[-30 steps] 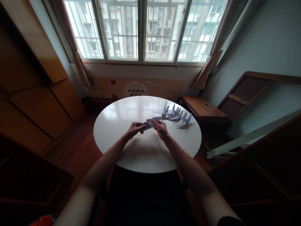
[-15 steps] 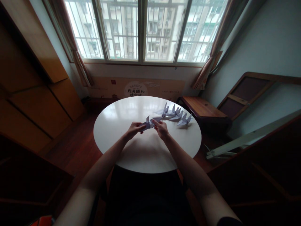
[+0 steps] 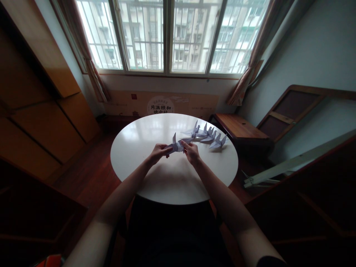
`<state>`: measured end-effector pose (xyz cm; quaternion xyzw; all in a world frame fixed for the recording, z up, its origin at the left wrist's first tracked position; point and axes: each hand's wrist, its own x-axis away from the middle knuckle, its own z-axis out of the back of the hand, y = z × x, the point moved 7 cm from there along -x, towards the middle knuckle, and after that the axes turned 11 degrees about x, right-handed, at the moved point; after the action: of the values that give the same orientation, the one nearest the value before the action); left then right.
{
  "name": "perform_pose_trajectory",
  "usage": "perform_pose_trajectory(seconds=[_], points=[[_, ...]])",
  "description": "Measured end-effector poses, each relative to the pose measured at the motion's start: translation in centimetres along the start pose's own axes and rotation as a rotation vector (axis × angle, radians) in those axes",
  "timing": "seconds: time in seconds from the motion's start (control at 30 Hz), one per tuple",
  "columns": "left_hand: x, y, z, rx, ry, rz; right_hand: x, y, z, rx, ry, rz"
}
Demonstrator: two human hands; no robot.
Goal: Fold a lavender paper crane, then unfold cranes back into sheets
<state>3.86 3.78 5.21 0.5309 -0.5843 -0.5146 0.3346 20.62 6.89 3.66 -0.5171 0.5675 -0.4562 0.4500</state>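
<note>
Between my two hands, above the middle of the round white table (image 3: 133,163), is a pale lilac paper crane (image 3: 175,147). My left hand (image 3: 160,152) pinches its left side, thumb on top. My right hand (image 3: 191,151) pinches the right side with thumb and fingers. One pointed flap stands upright between the hands. Just beyond my right hand several finished-looking folded paper cranes (image 3: 208,134) of the same colour lie grouped on the table, with one crane (image 3: 219,142) nearest the right edge. The undersides of my fingers are hidden.
A low wooden bench (image 3: 241,126) stands past the table's right edge, near a leaning wooden frame (image 3: 294,107). Cabinets (image 3: 69,122) line the left wall. Behind the table a printed banner (image 3: 200,102) runs below the barred window.
The upright flap of the held crane shows slightly taller and straighter. Both hands stay almost in place, and the cranes on the table have not moved.
</note>
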Motion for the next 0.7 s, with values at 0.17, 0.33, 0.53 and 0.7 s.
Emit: perform_pose_trajectory(seconds=[0.17, 0.33, 0.53, 0.7], points=[[-0.09, -0.17, 0.18, -0.006, -0.016, 0.01, 0.03, -0.12, 0.07, 0.016, 0.005, 0.011], [-0.06, -0.15, 0.26, -0.016, -0.025, 0.026, 0.08, -0.28, 0.14, 0.037, 0.013, 0.012], [-0.04, -0.03, 0.45, 0.005, 0.017, 0.014, 0.02, -0.42, 0.08, 0.015, 0.016, 0.046], [0.07, -0.02, 0.13, 0.001, -0.035, 0.039, 0.13, -0.44, 0.09, 0.035, 0.013, 0.035]])
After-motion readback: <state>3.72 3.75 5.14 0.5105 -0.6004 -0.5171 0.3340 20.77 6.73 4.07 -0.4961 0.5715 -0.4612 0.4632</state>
